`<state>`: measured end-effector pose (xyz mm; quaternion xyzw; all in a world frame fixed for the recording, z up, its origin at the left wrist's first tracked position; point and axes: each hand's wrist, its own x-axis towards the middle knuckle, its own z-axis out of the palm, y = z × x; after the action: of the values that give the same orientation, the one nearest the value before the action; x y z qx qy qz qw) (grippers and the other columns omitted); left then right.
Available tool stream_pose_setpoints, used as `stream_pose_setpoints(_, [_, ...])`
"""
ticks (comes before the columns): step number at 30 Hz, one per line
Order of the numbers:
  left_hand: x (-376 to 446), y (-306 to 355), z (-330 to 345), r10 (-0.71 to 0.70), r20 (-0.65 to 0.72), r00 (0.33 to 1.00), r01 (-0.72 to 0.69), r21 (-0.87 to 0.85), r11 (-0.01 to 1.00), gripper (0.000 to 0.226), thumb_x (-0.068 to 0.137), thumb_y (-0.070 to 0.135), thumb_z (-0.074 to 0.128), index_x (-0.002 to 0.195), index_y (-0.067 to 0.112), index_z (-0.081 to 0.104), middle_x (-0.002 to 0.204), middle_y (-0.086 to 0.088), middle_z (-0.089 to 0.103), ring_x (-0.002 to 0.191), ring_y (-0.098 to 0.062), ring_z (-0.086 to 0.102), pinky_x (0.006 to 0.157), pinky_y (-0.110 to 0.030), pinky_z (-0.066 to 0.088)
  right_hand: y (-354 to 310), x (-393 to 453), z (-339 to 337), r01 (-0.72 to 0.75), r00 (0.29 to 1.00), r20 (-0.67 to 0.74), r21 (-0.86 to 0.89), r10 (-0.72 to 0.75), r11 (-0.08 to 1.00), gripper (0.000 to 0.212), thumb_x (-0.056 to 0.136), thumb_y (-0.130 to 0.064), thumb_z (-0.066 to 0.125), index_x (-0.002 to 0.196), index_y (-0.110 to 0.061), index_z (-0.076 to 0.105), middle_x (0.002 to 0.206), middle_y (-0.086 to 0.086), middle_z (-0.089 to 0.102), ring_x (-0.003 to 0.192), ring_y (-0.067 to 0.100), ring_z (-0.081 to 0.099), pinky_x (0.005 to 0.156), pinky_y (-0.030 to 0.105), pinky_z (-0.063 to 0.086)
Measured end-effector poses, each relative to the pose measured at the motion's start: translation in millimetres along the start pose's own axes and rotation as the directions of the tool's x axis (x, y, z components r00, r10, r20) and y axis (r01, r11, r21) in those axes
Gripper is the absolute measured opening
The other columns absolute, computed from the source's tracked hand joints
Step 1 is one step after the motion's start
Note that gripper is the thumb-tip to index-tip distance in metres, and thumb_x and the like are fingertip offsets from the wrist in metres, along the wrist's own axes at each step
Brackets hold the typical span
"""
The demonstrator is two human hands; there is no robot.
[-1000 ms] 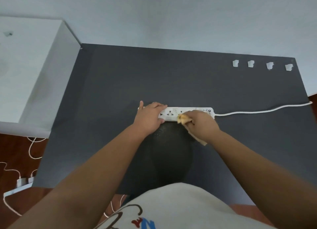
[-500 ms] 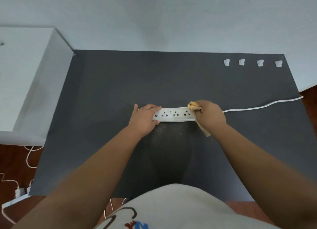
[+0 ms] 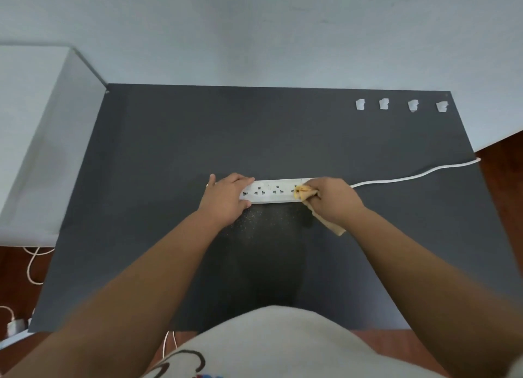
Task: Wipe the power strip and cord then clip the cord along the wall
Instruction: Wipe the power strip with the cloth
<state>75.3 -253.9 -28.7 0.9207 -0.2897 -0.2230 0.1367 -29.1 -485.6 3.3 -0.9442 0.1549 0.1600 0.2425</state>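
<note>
A white power strip (image 3: 271,192) lies across the middle of a dark grey board (image 3: 169,151). My left hand (image 3: 226,199) presses down on its left end and covers it. My right hand (image 3: 332,202) holds a bunched yellow cloth (image 3: 302,192) against the strip's right end; a tail of the cloth hangs out below the hand. The white cord (image 3: 410,177) runs from under my right hand to the board's right edge. Several white cord clips (image 3: 360,104) sit in a row at the board's far right, near the wall.
A pale wall (image 3: 254,32) rises behind the board. A white cabinet (image 3: 34,140) stands at the left. Loose white cables (image 3: 31,264) and another strip (image 3: 14,325) lie on the wooden floor at lower left. My light shirt fills the bottom.
My right hand with the cloth slid right along the strip to its end, then came back slightly left. The left hand stayed on the left end. The camera view shifted a little.
</note>
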Motion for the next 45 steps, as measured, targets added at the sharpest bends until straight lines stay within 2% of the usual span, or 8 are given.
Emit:
stream_pose_setpoints(3, [-0.5,0.5,-0.3,-0.004,-0.007,1.000,0.004,-0.007,1.000,0.060,0.089,0.030,0.061,0.144,0.030,0.037,0.140,0.009,0.045,0.127,-0.016,0.048,0.118,-0.050,0.002,-0.4,6.1,-0.7,-0.087,0.989,-0.114,0.044,0.091,0.995,0.024,0.085,-0.016,0.048,0.062,-0.025,0.048,0.074,0.001,0.058,0.073,0.026,0.057,0.053,0.028,0.036])
stream_pose_setpoints(13, [3.6,-2.2,4.2,0.002,-0.041,0.999,-0.003,-0.019,1.000,0.060,0.085,0.033,0.065,0.141,0.032,0.042,0.137,0.010,0.048,0.122,-0.020,0.051,0.114,-0.044,0.026,-17.5,12.4,22.6,-0.146,0.964,-0.209,0.097,0.164,0.985,0.018,0.090,-0.023,0.047,0.094,-0.018,0.064,0.093,0.003,0.063,0.086,0.028,0.061,0.065,0.032,0.045])
stream_pose_setpoints(18, [-4.3,-7.0,7.5,-0.003,-0.052,0.999,0.001,-0.021,1.000,0.060,0.084,0.034,0.066,0.140,0.030,0.044,0.136,0.009,0.050,0.121,-0.018,0.051,0.109,-0.041,0.030,-58.7,2.5,51.5,0.113,0.993,-0.037,0.026,-0.112,0.993,0.029,0.090,-0.022,0.051,0.116,-0.027,0.063,0.112,0.000,0.063,0.100,0.025,0.062,0.077,0.035,0.051])
stream_pose_setpoints(22, [-1.0,-6.0,4.2,0.000,-0.041,0.999,-0.002,-0.031,1.000,0.061,0.084,0.033,0.066,0.140,0.031,0.043,0.137,0.010,0.049,0.121,-0.019,0.051,0.111,-0.042,0.030,-38.5,16.4,43.9,-0.158,0.946,-0.258,0.157,0.194,0.975,0.030,0.092,-0.022,0.047,0.118,-0.029,0.061,0.113,-0.001,0.062,0.097,0.025,0.063,0.071,0.033,0.049])
stream_pose_setpoints(27, [2.8,-2.5,1.4,-0.010,-0.035,0.999,0.009,-0.025,1.000,0.060,0.084,0.033,0.066,0.140,0.031,0.043,0.138,0.009,0.049,0.123,-0.019,0.050,0.111,-0.041,0.029,-56.3,-4.2,46.5,0.158,0.986,-0.043,-0.015,-0.158,0.987,0.030,0.092,-0.030,0.049,0.120,-0.031,0.060,0.116,-0.003,0.062,0.104,0.024,0.062,0.078,0.035,0.049])
stream_pose_setpoints(31, [2.4,7.1,-2.4,-0.020,-0.005,1.000,0.020,0.040,0.999,0.062,0.084,0.029,0.065,0.141,0.028,0.040,0.139,0.004,0.046,0.125,-0.025,0.048,0.110,-0.039,0.029,-7.3,8.7,11.9,-0.139,0.927,-0.329,0.150,0.182,0.979,0.027,0.093,-0.033,0.046,0.113,-0.028,0.064,0.112,0.003,0.065,0.102,0.028,0.062,0.078,0.036,0.048])
stream_pose_setpoints(39, [19.0,64.4,17.6,0.164,-0.015,0.986,-0.161,0.113,0.981,0.065,0.090,0.029,0.059,0.147,0.028,0.030,0.153,0.002,0.032,0.144,-0.026,0.022,0.119,-0.046,0.014,17.3,4.4,16.5,-0.144,0.947,-0.275,0.094,0.165,0.985,0.023,0.092,-0.025,0.050,0.110,-0.023,0.065,0.101,0.006,0.065,0.094,0.028,0.061,0.071,0.034,0.047])
stream_pose_setpoints(45, [28.5,66.4,24.9,0.210,-0.012,0.978,-0.207,0.107,0.972,0.054,0.095,0.024,0.052,0.146,0.029,0.034,0.152,0.004,0.035,0.131,-0.025,0.041,0.111,-0.035,0.029,16.9,-4.1,6.0,-0.180,0.977,-0.127,-0.080,0.169,0.980,0.011,0.086,-0.020,0.050,0.083,-0.023,0.061,0.090,0.004,0.064,0.082,0.028,0.059,0.064,0.030,0.040])
